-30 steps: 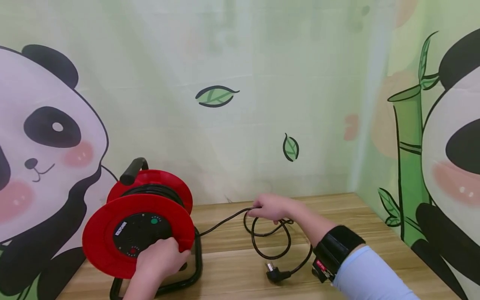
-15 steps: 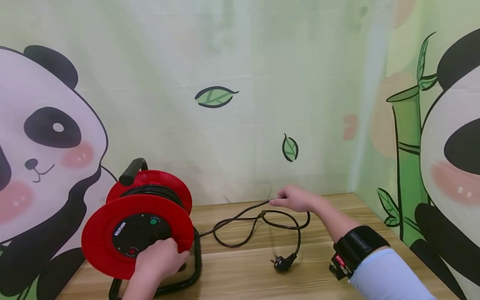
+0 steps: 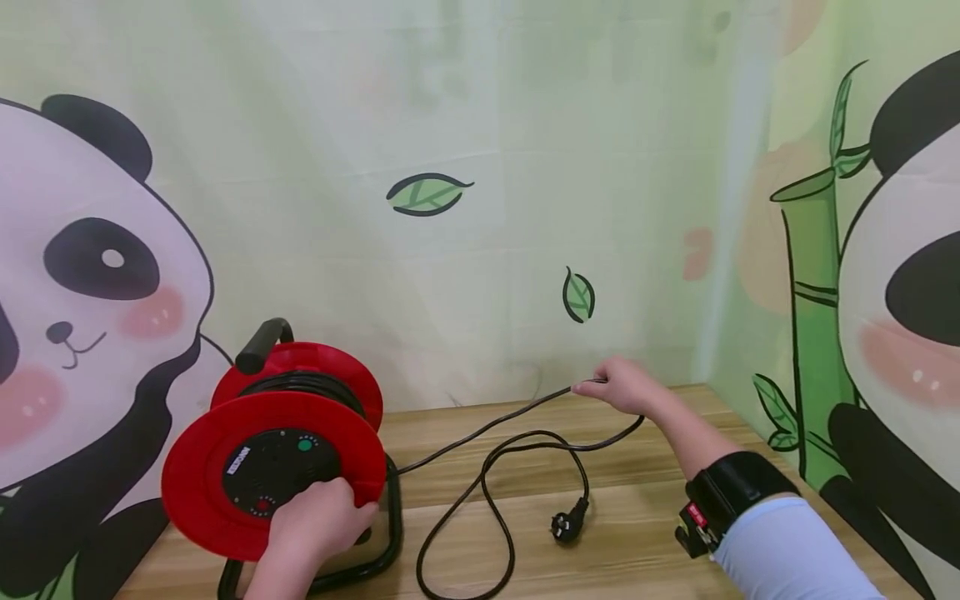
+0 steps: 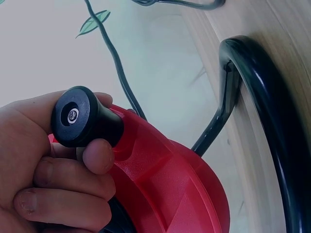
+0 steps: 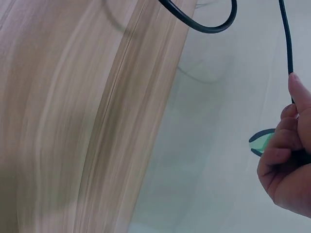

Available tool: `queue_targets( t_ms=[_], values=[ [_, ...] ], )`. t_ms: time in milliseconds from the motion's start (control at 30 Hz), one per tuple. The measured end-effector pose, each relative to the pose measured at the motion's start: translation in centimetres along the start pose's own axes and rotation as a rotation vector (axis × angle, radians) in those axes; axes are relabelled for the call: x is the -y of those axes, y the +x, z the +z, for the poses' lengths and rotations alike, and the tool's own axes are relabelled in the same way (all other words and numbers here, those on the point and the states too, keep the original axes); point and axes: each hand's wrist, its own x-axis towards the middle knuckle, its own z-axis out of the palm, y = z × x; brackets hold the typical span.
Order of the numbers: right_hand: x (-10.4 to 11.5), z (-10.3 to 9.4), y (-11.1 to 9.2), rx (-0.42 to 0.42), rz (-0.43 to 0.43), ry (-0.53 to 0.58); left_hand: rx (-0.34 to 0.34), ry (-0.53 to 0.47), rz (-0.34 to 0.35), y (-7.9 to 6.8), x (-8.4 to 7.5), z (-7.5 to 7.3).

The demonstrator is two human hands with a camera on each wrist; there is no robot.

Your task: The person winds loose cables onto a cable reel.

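Note:
A red cable reel (image 3: 195,500) with black cable wound between its flanges stands on the left of the table. My left hand (image 3: 318,521) grips the small black crank knob (image 4: 87,116) on the reel's front flange, thumb and fingers curled round it in the left wrist view. From the reel a black power cable (image 3: 480,433) runs up to my right hand (image 3: 630,387), which pinches it between thumb and fingers above the table's back edge. Beyond that hand the cable drops into a loose loop on the wood, ending in a black plug (image 3: 568,522).
The reel's black tube stand (image 3: 393,525) rests on the wooden table (image 3: 660,517), and its carrying handle (image 3: 258,346) sticks up at the top. A cloth backdrop (image 3: 487,250) with pandas and bamboo hangs close behind the table.
My right hand has moved right and slightly up, drawing the cable straighter. The tangled coils have opened into one larger loop nearer the front, and the plug has turned. My left hand stays put.

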Motion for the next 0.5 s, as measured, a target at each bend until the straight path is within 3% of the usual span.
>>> queue_targets(
  t_ms=[300, 500],
  values=[
    [-1.0, -0.6, -0.6, 0.017, 0.037, 0.039, -0.013, 0.003, 0.0, 0.0, 0.2, 0.2],
    [-2.6, -1.1, -1.1, 0.013, 0.012, -0.035, -0.011, -0.003, -0.004, 0.0, 0.3, 0.1]
  ],
)
